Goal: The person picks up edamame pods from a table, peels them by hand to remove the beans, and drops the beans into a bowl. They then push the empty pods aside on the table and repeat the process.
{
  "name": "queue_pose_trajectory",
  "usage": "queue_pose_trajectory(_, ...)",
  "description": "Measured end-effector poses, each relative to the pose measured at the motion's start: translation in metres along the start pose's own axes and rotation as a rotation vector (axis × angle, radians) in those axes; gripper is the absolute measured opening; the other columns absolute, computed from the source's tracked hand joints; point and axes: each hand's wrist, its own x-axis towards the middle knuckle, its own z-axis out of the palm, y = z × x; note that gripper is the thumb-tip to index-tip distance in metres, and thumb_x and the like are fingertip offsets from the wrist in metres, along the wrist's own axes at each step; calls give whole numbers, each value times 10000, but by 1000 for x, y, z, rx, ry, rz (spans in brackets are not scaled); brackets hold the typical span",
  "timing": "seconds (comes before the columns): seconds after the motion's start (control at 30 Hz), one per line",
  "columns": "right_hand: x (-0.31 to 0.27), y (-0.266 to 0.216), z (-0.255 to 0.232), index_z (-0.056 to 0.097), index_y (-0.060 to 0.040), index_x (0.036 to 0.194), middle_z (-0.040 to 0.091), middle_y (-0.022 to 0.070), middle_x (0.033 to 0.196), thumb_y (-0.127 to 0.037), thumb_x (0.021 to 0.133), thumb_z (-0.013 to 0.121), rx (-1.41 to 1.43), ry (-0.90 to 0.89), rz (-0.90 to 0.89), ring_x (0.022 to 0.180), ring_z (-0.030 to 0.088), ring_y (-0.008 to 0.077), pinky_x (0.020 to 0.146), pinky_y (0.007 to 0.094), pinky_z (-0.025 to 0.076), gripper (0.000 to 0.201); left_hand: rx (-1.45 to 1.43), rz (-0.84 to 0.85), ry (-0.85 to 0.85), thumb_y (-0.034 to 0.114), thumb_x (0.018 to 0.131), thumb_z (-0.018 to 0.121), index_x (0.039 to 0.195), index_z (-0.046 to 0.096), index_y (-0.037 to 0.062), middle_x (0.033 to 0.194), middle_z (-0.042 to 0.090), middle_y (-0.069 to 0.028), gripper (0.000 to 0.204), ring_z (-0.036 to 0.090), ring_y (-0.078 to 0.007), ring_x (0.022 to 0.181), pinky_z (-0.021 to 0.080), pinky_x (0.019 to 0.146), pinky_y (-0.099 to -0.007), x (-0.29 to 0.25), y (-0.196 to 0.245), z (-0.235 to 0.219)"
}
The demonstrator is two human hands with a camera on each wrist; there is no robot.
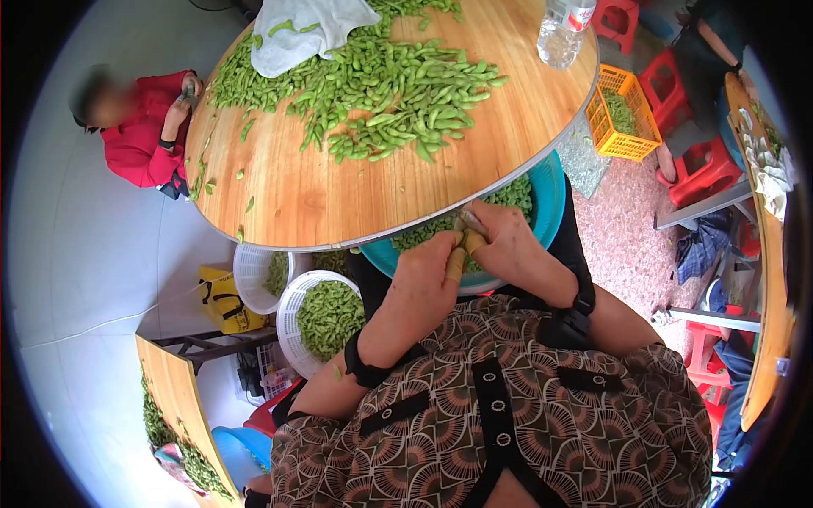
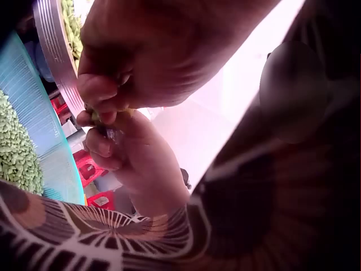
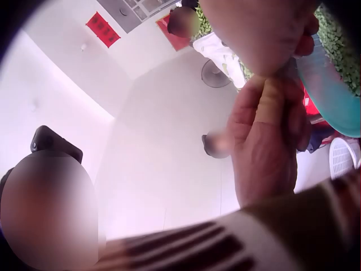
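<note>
My left hand (image 1: 423,269) and right hand (image 1: 518,247) meet at the fingertips over a teal basin (image 1: 550,190), close to the round table's edge. Loose shelled green beans (image 1: 513,196) fill the basin below. Yellowish wraps cover both thumbs, and a shiny greyish band sits on a right finger. In the left wrist view both hands pinch a small green bean pod (image 2: 105,117), mostly hidden by the fingers. A wide heap of green pods (image 1: 406,93) spreads over the wooden table (image 1: 339,199) in front.
A white cloth (image 1: 296,42) and a water bottle (image 1: 563,34) are on the table. White baskets (image 1: 292,313) holding green pods stand low at left. Past the table are a yellow crate (image 1: 627,144), red stools (image 1: 703,173) and a person in red (image 1: 144,140).
</note>
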Motion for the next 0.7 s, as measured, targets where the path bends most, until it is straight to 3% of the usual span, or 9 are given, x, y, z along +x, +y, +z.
queue_pose_trajectory(0.07, 0, 1, -1, 554, 16, 876, 553, 232, 736, -56, 740, 634, -16, 26, -61, 685, 572, 413, 597, 446, 439, 174, -185, -158, -24, 25, 919, 519, 1073, 584, -8, 742, 625, -104, 171, 606, -200, 629, 473, 577, -305, 3, -1, -8)
queue_pose_trajectory(0.13, 1, -9, -11, 572, -6, 897, 590, 169, 723, -117, 845, 609, 148, 8, 195, 583, 586, 319, 519, 386, 433, 129, -523, -342, -64, 42, 964, 491, 1223, 531, 16, 785, 594, 1, 263, 502, -42, 644, 427, 580, -205, 8, -12, -19)
queue_pose_trajectory(0.23, -3, -22, -24, 577, -34, 963, 620, 92, 773, -209, 951, 533, 652, -178, 529, 480, 543, 178, 417, 289, 372, 180, -848, -244, 12, 51, 977, 473, 1278, 482, 44, 846, 599, -2, 301, 495, -60, 639, 423, 592, -205, 10, -20, -25)
queue_pose_trajectory(0.33, -6, -28, -28, 556, -53, 1052, 611, 50, 833, -259, 988, 485, 891, -405, 612, 450, 471, 75, 372, 207, 282, 228, -908, -182, -10, 57, 986, 458, 1313, 442, 50, 886, 599, -14, 328, 491, -65, 651, 419, 610, -204, 10, -24, -20)
queue_pose_trajectory(0.5, -8, -23, -24, 525, -50, 1107, 599, 75, 827, -262, 991, 476, 1078, -390, 576, 439, 433, 86, 367, 207, 232, 247, -1018, -170, 19, 62, 985, 465, 1280, 472, 40, 879, 602, -15, 296, 500, -63, 676, 408, 621, -200, 7, -19, -14)
queue_pose_trajectory(0.57, -10, -20, -29, 519, -52, 1116, 594, 72, 815, -260, 993, 469, 1101, -363, 589, 438, 423, 85, 367, 206, 224, 247, -906, -175, 59, 70, 980, 484, 1216, 529, 45, 855, 605, -12, 242, 502, -67, 652, 403, 588, -205, -5, -21, -26)
queue_pose_trajectory(0.63, -15, -17, -42, 512, -43, 1113, 592, 67, 802, -252, 996, 455, 1006, -313, 557, 437, 416, 89, 368, 205, 224, 246, -598, -446, -130, 102, 964, 532, 1077, 621, 57, 801, 623, -29, 151, 534, -81, 604, 420, 540, -225, -26, -18, -68)
queue_pose_trajectory(0.67, -19, -14, -50, 507, -26, 1115, 591, 60, 784, -238, 996, 448, 1016, -275, 539, 436, 413, 84, 370, 200, 232, 251, -155, -453, -237, 104, 912, 587, 1012, 639, 33, 823, 653, -85, 134, 625, -169, 665, 481, 593, -292, -36, -26, -81)
queue_pose_trajectory(0.7, -21, -10, -55, 507, -26, 1115, 591, 60, 784, -238, 996, 448, 1019, -267, 547, 436, 413, 84, 370, 200, 232, 251, 402, -143, -207, 75, 868, 596, 1004, 648, 15, 902, 670, -147, 157, 647, -292, 735, 510, 657, -375, -44, -33, -85)
